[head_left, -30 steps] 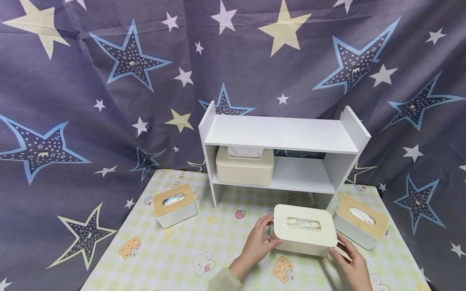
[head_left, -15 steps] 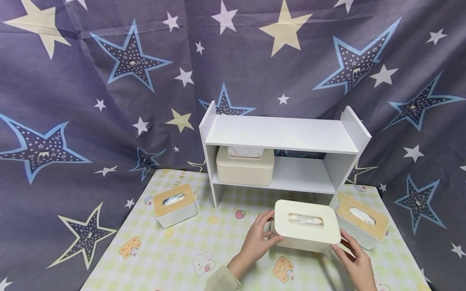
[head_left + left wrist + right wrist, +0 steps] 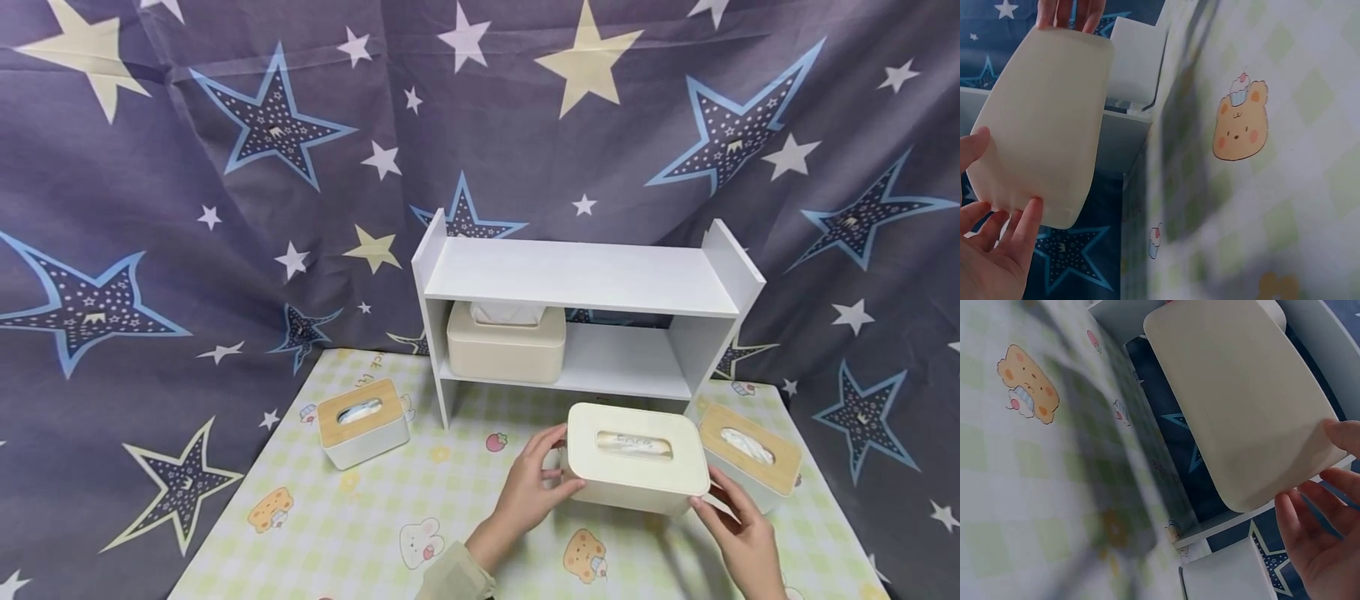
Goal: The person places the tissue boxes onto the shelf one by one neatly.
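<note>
Between my two hands is a cream tissue box [image 3: 637, 462], held off the table with its slotted top upward and a folded packet showing in the slot. My left hand [image 3: 528, 485] grips its left end, thumb on the front. The right hand [image 3: 741, 527] holds the opposite end at the front corner. In the right wrist view the box's underside [image 3: 1241, 400] shows, with fingers [image 3: 1294, 528] curled at its edge. A second cream tissue box [image 3: 506, 346], tissue in its slot, stands at the left of the white shelf's [image 3: 622, 354] lower level.
A wooden-topped tissue box [image 3: 363, 423] stands on the table at the left. Another wooden-topped tissue box [image 3: 752, 450] is at the right, close behind my right hand. The checked tablecloth [image 3: 465, 492] covers the table; a star-patterned curtain [image 3: 315, 225] hangs behind.
Both hands have raised the cream tissue box a little and shifted it slightly right, its top now nearer the shelf's lower edge in the head view. The other boxes stay put.
</note>
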Demonstrator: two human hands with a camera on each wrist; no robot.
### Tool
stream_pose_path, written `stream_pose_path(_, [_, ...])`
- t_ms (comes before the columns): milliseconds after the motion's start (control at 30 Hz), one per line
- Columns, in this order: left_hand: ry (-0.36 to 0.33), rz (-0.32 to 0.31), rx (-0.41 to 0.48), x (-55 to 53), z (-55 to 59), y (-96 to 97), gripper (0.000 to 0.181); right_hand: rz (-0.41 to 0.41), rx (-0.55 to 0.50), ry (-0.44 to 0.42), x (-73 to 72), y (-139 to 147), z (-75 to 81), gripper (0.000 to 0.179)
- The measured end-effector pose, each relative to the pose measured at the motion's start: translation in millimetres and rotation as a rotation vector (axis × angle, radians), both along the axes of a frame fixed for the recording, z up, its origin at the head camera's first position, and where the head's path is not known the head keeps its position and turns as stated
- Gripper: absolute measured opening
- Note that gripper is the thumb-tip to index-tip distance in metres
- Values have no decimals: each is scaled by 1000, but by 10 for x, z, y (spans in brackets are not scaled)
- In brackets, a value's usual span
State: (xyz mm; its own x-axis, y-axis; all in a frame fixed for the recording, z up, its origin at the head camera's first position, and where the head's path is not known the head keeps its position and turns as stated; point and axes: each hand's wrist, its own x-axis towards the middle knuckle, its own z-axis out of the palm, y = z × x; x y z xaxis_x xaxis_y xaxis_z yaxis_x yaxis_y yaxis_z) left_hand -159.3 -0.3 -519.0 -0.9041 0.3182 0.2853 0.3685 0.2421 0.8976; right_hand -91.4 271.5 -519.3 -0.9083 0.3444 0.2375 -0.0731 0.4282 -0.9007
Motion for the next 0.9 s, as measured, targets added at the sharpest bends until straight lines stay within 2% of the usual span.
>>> stream_pose_path(400, [22, -2, 23, -24, 137, -11, 78, -58, -36, 43, -14, -43, 174, 47])
stream_pose_path(567, [73, 14, 22, -37, 175, -5, 77, -69, -81, 92, -21, -67, 234, 45])
stream_pose_path(700, [123, 30, 37, -26, 237, -2, 69, -81, -121, 123, -34, -78, 287, 44])
stream_pose_path(900, [134, 33, 90, -3, 354, 11, 62, -79, -135, 151, -64, -104, 364, 48])
